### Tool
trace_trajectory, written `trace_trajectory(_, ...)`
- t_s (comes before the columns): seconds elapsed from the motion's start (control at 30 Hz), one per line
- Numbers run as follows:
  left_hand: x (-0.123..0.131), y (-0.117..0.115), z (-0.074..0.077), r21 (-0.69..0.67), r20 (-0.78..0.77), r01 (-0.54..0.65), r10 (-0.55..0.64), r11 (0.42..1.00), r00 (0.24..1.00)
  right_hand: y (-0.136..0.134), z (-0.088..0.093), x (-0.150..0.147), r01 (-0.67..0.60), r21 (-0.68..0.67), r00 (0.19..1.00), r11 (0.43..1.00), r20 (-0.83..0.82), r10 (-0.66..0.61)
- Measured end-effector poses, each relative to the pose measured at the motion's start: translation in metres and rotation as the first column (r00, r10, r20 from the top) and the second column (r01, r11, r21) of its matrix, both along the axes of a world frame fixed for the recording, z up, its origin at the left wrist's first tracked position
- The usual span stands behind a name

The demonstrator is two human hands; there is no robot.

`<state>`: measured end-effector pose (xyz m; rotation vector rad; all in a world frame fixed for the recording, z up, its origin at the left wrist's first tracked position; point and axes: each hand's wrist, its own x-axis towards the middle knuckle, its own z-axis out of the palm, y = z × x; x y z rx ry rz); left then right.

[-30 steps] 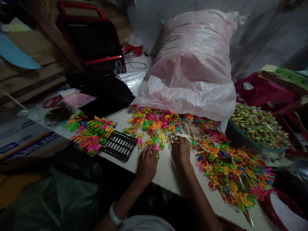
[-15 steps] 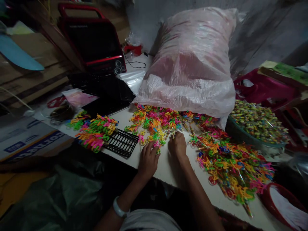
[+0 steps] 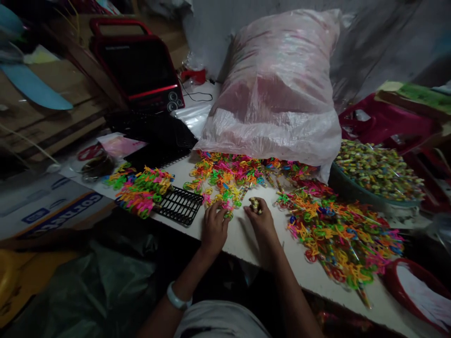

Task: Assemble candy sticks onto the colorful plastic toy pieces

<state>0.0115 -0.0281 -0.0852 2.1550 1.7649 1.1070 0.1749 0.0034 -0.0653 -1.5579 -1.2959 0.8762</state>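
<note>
My left hand (image 3: 214,227) is at the near edge of a loose pile of colourful plastic pieces (image 3: 229,180). Its fingers are bent and closed on a small colourful plastic piece (image 3: 229,215), partly hidden by the fingertips. To its right my right hand (image 3: 262,223) is raised a little over the white table (image 3: 243,241). Thumb and fingers there close round a few small yellowish patterned pieces (image 3: 254,204). Left of my hands lies a black slotted rack (image 3: 183,206), with many bright plastic pieces (image 3: 146,188) in rows on its left part.
A large whitish sack (image 3: 278,103) stands behind the pile. Further right lie bright pieces on patterned sticks (image 3: 341,234), a green tub (image 3: 347,183) of small patterned pieces and a red bowl (image 3: 392,281). A red-framed screen device (image 3: 137,65) stands back left.
My right hand has lifted off the table and turned, bringing the small patterned pieces up into view. My left hand has shifted slightly and stays by the pile. The camera view has moved slightly.
</note>
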Motion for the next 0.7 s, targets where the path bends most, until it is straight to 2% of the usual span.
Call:
trace_trajectory(0.1,-0.002,0.005,0.004,-0.007,0.009,-0.011,0.011,1.0,1.0,0.008,0.004,-0.008,-0.084,-0.072,0.961,0.994,0.257,0.1)
trace_trajectory(0.17,-0.003,0.01,0.008,-0.019,0.043,-0.002,0.003,1.0,0.999,0.01,0.007,-0.009,-0.101,-0.099,0.932,0.99,0.338,0.129)
trace_trajectory(0.23,-0.002,0.014,0.015,-0.055,0.116,0.032,-0.025,0.998,0.993,0.006,0.012,-0.007,-0.095,-0.075,0.954,0.993,0.276,0.113)
trace_trajectory(0.3,0.0,0.013,0.024,-0.11,0.22,0.111,-0.085,0.988,0.972,-0.002,0.02,-0.006,-0.118,-0.051,0.986,0.992,0.115,0.123)
trace_trajectory(0.37,0.003,0.006,0.035,-0.153,0.317,0.209,-0.153,0.966,0.936,-0.013,0.03,-0.007,-0.208,-0.08,0.978,0.975,-0.01,0.208)
trace_trajectory(0.5,-0.002,-0.007,0.053,-0.075,0.337,0.211,-0.175,0.974,0.925,-0.029,0.043,-0.012,-0.236,-0.179,0.97,0.955,-0.093,0.223)
trace_trajectory(0.57,-0.021,-0.009,0.063,-0.024,0.34,0.143,-0.126,0.989,0.932,-0.03,0.042,-0.012,-0.202,-0.23,0.979,0.952,-0.083,0.188)
trace_trajectory(0.6,-0.036,-0.008,0.07,0.003,0.339,0.067,-0.064,0.998,0.939,-0.029,0.04,-0.011,-0.181,-0.256,0.983,0.95,-0.061,0.171)
trace_trajectory(0.67,-0.079,-0.002,0.085,0.035,0.344,-0.149,0.128,0.988,0.93,-0.025,0.035,-0.005,-0.139,-0.307,0.989,0.942,-0.004,0.144)
trace_trajectory(0.7,-0.106,0.003,0.092,0.039,0.334,-0.273,0.245,0.961,0.91,-0.023,0.032,-0.001,-0.118,-0.335,0.991,0.935,0.023,0.134)
